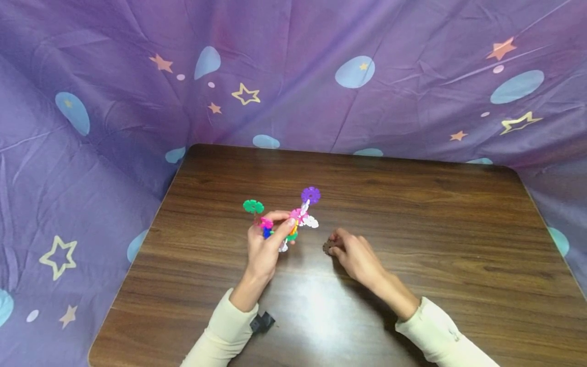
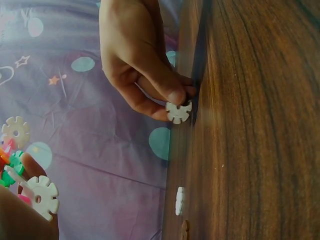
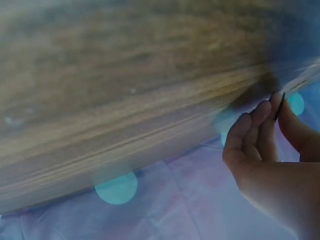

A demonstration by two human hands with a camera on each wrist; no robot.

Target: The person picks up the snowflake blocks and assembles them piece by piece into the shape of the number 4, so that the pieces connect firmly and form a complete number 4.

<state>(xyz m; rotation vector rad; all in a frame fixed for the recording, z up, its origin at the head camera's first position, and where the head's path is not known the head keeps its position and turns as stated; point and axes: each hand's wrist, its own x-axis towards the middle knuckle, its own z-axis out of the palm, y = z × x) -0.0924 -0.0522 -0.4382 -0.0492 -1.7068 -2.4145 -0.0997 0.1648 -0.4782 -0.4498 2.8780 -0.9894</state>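
Observation:
My left hand (image 1: 262, 252) grips a built cluster of notched plastic discs between thumb and fingers. A purple disc (image 1: 311, 194) tops it, a green disc (image 1: 253, 206) sticks out left, and pink (image 1: 299, 216) and white discs (image 1: 312, 222) sit near the thumb. Part of the cluster is hidden by the hand. To the right, my right hand (image 1: 359, 257) pinches one loose notched disc (image 1: 327, 247) low over the table, apart from the cluster. That disc looks brown in the head view, pale in the left wrist view (image 2: 178, 114) and edge-on in the right wrist view (image 3: 280, 106).
The wood-grain table (image 1: 435, 219) lies under both hands. In the left wrist view a white disc (image 2: 179, 201) and a brown piece (image 2: 185, 231) show near the table's far side. A black device (image 1: 262, 323) is at the left cuff. Purple patterned cloth (image 1: 293, 102) hangs behind.

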